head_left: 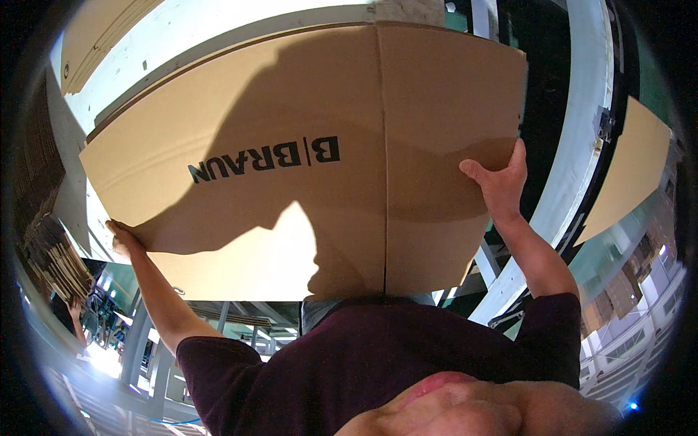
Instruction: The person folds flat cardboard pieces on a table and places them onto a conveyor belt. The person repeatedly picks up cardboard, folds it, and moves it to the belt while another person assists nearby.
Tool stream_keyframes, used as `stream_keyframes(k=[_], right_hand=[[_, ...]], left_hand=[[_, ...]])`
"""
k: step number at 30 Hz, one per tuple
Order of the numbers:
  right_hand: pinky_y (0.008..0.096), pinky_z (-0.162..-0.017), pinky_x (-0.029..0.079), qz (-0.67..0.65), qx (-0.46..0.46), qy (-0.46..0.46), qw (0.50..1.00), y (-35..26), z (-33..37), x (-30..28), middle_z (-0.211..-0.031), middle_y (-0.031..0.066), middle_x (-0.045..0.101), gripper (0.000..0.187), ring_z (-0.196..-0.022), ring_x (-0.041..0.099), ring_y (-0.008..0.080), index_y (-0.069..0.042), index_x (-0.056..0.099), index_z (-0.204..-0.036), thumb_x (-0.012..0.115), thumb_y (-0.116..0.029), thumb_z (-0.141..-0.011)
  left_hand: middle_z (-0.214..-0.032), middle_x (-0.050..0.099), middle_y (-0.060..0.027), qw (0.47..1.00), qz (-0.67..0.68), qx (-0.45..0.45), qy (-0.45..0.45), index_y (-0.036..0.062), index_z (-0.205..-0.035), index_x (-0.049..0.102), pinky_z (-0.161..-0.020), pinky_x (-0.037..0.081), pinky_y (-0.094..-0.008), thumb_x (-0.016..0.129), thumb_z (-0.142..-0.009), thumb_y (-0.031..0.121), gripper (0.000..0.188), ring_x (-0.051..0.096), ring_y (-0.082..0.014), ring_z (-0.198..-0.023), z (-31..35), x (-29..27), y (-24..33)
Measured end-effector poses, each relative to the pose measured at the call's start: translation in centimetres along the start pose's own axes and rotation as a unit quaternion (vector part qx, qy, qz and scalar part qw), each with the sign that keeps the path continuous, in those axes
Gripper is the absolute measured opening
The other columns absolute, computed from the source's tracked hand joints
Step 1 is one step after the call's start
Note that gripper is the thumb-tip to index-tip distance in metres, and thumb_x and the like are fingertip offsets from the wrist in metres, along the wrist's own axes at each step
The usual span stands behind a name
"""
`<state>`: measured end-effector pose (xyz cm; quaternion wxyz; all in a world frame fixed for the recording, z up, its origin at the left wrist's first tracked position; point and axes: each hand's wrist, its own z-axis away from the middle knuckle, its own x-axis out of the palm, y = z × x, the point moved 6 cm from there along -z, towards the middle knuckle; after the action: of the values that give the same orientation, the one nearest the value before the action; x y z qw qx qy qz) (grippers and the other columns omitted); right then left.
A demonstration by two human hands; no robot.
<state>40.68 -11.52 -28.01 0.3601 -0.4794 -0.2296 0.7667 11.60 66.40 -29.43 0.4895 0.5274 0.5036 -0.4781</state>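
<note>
A large flat cardboard box blank (436, 87) lies in front of me, spanning from my waist to the far side. A crease crosses it right of the middle, and dark print shows upside down on its top face. At its near left corner, my left hand (125, 240) is closed around the edge. My right hand (502, 182) grips the right edge, thumb on the top face; its fingers reach over the side and are partly hidden. A shadow covers much of the cardboard.
Beneath the blank is a white table surface (109, 98). More cardboard sheets (102, 36) lie at the far left. On the right runs a pale metal rail (582, 123), with another cardboard piece (625, 167) beyond it. Stacked cardboard (65, 265) and another person's arm (76, 320) appear at the left.
</note>
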Motion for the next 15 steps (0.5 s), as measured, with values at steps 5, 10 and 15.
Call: stream_keyframes(k=[5, 10, 15], right_hand=[[0.0353, -0.085, 0.045, 0.005, -0.005, 0.002, 1.000, 0.0, 0.1, 0.1, -0.105, 0.0083, 0.051, 0.080, -0.099, 0.051, 0.0186, -0.010, 0.037, -0.120, 0.075, -0.054, -0.065], [0.0359, -0.082, 0.048, 0.014, -0.023, 0.026, 0.999, -0.4, -0.3, -0.2, -0.104, 0.0121, 0.056, 0.073, -0.097, 0.057, 0.0233, -0.005, 0.043, -0.113, 0.083, -0.039, -0.062], [0.0361, -0.082, 0.048, 0.021, -0.016, 0.035, 0.999, -0.5, -0.4, -0.8, -0.103, 0.0130, 0.058, 0.074, -0.096, 0.059, 0.0250, -0.003, 0.045, -0.113, 0.082, -0.041, -0.062]], left_hand=[[-0.096, 0.063, -0.0275, 0.997, -0.056, 0.033, 0.035, -0.0098, -0.090, 0.065, -0.085, 0.045, -0.0448, 0.020, -0.077, 0.079, 0.101, 0.059, -0.0398, -0.095, 1.1, 0.5, 0.8], [-0.099, 0.062, -0.0271, 0.999, -0.040, 0.029, 0.005, -0.0105, -0.094, 0.064, -0.086, 0.044, -0.0442, 0.017, -0.079, 0.078, 0.101, 0.058, -0.0399, -0.097, -1.2, 1.8, -1.0], [-0.098, 0.064, -0.0201, 0.990, 0.052, 0.129, -0.008, 0.0014, -0.100, 0.065, -0.083, 0.044, -0.0420, 0.036, -0.084, 0.064, 0.071, 0.059, -0.0355, -0.094, 0.4, 1.3, 2.9]])
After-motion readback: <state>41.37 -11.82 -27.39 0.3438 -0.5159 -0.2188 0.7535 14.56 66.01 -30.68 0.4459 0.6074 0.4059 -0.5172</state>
